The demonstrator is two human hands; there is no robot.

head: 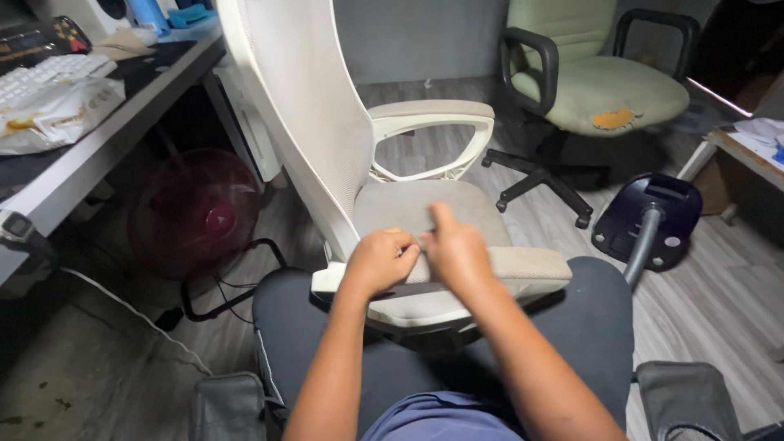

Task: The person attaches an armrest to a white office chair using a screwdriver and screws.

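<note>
The white chair (343, 155) stands right in front of the knees, its tall back leaning up and left. Both hands rest on its near armrest (523, 265), which runs sideways. The left hand (380, 260) is curled tight; the right hand (457, 253) pinches the armrest, thumb up.

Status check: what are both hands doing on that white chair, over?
Left hand and right hand both pinching near armrest pad of white chair. Nothing blocking. Vacuum cleaner off right.

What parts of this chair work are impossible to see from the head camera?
- Fingertips of left hand and right hand: curled over the near armrest, anything pinched hidden.
- White chair base: behind seat and legs.
- Chair top: cut off by the upper edge.
</note>
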